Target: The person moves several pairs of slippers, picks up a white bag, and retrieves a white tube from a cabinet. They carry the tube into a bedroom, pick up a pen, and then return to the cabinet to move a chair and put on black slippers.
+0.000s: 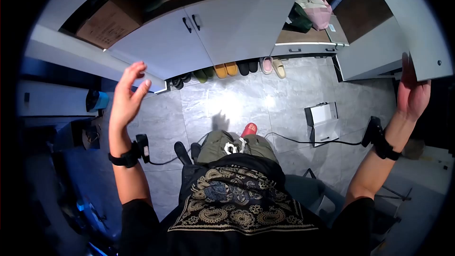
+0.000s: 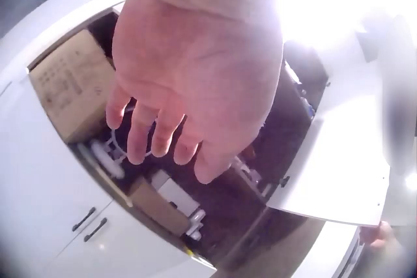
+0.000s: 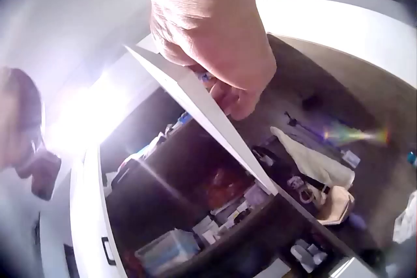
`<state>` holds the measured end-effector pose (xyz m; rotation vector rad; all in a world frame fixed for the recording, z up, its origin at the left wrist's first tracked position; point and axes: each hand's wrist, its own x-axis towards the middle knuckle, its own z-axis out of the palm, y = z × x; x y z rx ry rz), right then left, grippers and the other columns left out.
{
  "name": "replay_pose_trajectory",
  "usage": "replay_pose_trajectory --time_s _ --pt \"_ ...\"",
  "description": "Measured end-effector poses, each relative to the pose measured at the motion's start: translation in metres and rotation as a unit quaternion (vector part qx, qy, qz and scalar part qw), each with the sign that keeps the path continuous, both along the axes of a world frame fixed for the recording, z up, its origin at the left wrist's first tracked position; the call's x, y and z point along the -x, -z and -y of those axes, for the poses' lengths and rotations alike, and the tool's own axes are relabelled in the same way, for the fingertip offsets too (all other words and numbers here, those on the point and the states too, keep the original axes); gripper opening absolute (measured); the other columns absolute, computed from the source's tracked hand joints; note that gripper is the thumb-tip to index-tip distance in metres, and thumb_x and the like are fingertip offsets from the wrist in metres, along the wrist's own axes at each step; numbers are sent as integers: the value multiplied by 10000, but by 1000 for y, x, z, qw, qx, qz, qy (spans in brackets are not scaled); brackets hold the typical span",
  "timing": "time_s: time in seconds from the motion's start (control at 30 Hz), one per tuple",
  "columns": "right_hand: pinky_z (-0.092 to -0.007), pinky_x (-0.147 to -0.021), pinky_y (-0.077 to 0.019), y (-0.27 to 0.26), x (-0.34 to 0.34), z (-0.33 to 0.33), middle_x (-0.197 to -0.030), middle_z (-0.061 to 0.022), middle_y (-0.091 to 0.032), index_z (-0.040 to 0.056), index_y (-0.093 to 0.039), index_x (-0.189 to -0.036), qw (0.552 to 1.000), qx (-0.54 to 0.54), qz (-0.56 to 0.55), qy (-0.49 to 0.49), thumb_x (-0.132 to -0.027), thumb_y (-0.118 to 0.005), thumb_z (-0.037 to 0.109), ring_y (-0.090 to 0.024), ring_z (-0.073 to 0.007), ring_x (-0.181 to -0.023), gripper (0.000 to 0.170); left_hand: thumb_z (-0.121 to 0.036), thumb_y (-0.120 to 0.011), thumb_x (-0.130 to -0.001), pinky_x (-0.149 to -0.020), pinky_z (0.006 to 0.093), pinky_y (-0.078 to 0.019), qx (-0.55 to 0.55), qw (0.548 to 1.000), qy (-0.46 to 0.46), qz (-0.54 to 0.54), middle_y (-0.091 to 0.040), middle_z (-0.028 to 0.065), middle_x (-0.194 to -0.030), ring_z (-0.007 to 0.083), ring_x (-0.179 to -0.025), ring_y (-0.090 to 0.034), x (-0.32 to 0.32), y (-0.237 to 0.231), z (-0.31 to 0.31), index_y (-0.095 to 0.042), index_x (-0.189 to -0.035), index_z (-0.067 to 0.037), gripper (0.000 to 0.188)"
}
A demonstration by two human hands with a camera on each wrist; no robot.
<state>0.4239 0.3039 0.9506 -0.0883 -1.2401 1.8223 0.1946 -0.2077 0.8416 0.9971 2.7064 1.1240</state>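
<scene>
At the right of the head view, my right hand (image 1: 413, 96) is at the lower edge of a white cabinet door (image 1: 429, 28). The right wrist view shows the hand (image 3: 221, 50) with its fingers curled at the edge of the door panel (image 3: 202, 112); part of the grip is hidden. My left hand (image 1: 127, 96) is raised in the air at the left, holding nothing, its fingers slightly bent. In the left wrist view this hand (image 2: 195, 76) hangs before an open cabinet, with another open white door (image 2: 332, 160) at the right.
A cardboard box (image 1: 110, 22) lies on the shelf at upper left. Closed white cabinets (image 1: 237, 23) stand ahead, with several shoes (image 1: 226, 69) beneath. A pink and white bag (image 1: 315, 10) sits on the counter. An open box (image 1: 324, 122) lies on the tiled floor (image 1: 294, 95); a cable (image 1: 298, 140) runs past it.
</scene>
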Motion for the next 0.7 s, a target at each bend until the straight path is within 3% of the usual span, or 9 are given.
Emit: replay_pose_trajectory --time_s 0.03,0.2,0.3,0.43,0.5,0.57,0.6,0.67,0.7 --pt "-512 -1075 -257 -6 9 23 -1220 -129 -517 3 -495 -1205 988 0 34 152 -934 -340 123 -443 -294 -1177 334 -41 -578 -839 -915 293 -401 3 1000 -14 23 -506 87 -1182 185 -1043 -513 -7 6 10 -500 -1177 -9 349" --pt "-492 -1003 -378 -3 18 87 -1217 -128 -501 -6 -440 -1237 981 -105 46 157 -957 -292 96 -501 -260 -1116 333 -89 -623 -810 -731 263 -442 -1 991 -87 100 -546 72 -1067 167 -900 -535 -38 76 90 -530 -1122 -14 334" --pt "-480 -1008 -371 -7 63 127 -1235 -114 -498 10 -447 -1239 971 -132 73 183 -953 -303 84 -479 -234 -1149 328 -141 -609 -834 -713 264 -440 0 970 -135 200 -557 72 -1037 166 -907 -555 -47 95 118 -533 -1135 -14 336" --pt "-375 -1001 -373 12 103 149 -1251 -122 -491 -26 -445 -1239 949 -304 75 36 -953 -354 74 -466 -203 -1175 316 -158 -599 -847 -730 272 -443 -28 937 -170 304 -560 90 -1093 163 -891 -570 -63 160 168 -523 -1166 2 365" --pt "-316 -967 -387 8 138 174 -1216 -103 -526 -26 -504 -1189 922 -355 154 -25 -959 -398 132 -504 -174 -1119 298 -165 -587 -863 -782 273 -444 -4 910 -194 367 -567 78 -1108 139 -911 -557 -70 167 174 -521 -1169 10 359" --pt "-279 -876 -443 16 168 170 -1049 -75 -603 12 -571 -1105 843 -479 214 -121 -948 -441 183 -575 -145 -967 266 -171 -583 -870 -810 273 -440 12 905 -189 380 -574 65 -1097 128 -921 -548 -71 188 186 -521 -1170 8 354" --pt "-275 -779 -473 14 174 185 -947 -82 -615 4 -588 -1040 845 -463 229 -139 -919 -493 168 -594 -166 -877 225 -174 -582 -873 -827 272 -433 -2 899 -194 393 -580 58 -1078 125 -924 -542 -69 198 187 -522 -1169 9 353" --pt "-287 -733 -501 32 195 186 -890 -95 -634 53 -619 -1013 793 -478 356 -123 -873 -586 228 -626 -240 -809 226 -177 -582 -876 -846 270 -422 -11 885 -207 417 -588 48 -1042 125 -919 -538 -71 215 198 -529 -1159 5 340" --pt "-258 -763 -480 85 208 162 -872 -48 -617 58 -592 -1061 790 -485 342 -158 -939 -457 201 -597 -124 -812 232 -177 -583 -876 -847 269 -418 -9 880 -213 424 -589 46 -1024 129 -910 -539 -69 222 200 -536 -1148 2 329"
